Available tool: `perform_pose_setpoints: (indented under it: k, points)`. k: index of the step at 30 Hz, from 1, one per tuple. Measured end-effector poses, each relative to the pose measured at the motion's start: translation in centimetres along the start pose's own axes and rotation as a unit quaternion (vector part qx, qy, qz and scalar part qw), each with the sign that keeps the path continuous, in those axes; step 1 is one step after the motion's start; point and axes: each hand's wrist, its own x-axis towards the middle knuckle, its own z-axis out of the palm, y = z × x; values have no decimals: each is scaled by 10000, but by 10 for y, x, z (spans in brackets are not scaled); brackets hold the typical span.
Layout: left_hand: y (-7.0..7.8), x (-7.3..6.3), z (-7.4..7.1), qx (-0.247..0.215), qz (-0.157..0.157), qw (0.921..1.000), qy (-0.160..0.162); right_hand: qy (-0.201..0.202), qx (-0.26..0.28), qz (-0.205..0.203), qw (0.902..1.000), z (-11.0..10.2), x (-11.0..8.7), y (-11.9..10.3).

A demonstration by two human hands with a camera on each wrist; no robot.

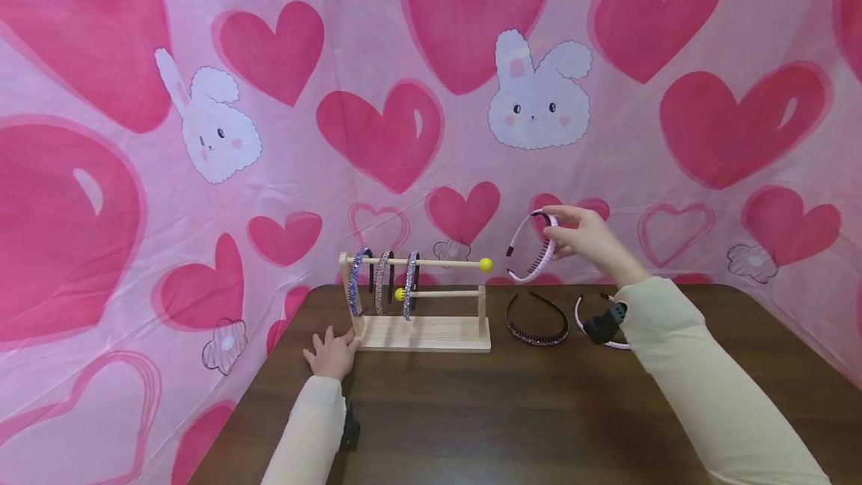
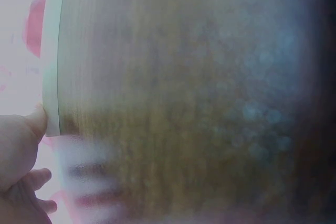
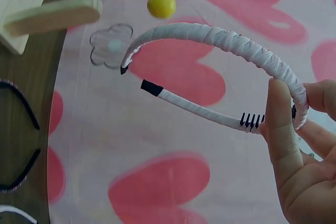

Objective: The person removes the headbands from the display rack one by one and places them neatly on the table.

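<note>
My right hand (image 1: 584, 239) holds a white ribbon-wrapped headband (image 3: 226, 40) up in the air, thumb and fingers pinching its curved top. Black teeth line the band's inside, and its tips point toward the rack. Low at the left end of the wooden headband rack (image 1: 424, 334), my left hand (image 1: 333, 355) rests with its fingers spread. Its thumb meets the corner of the base in the left wrist view. On the upper rod hang a blue glittery headband (image 1: 355, 283), a pinkish glittery one (image 1: 380, 287) and a silvery one (image 1: 410, 287).
Right of the rack, a dark glittery headband (image 1: 536, 340) lies on the brown table (image 1: 431, 410). Farther right lies another white headband (image 1: 616, 345), partly behind my wrist camera. Yellow balls (image 1: 485, 265) cap the rods. A pink heart-patterned cloth (image 1: 458, 141) hangs behind the table.
</note>
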Motion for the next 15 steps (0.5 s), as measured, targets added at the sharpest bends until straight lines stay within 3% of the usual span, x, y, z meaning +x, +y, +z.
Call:
perform_pose_setpoints:
  k: [15]
  points:
    - [1,-1,-2,66,5,10000,-22,349,73,-58,9993,-48,-16,29]
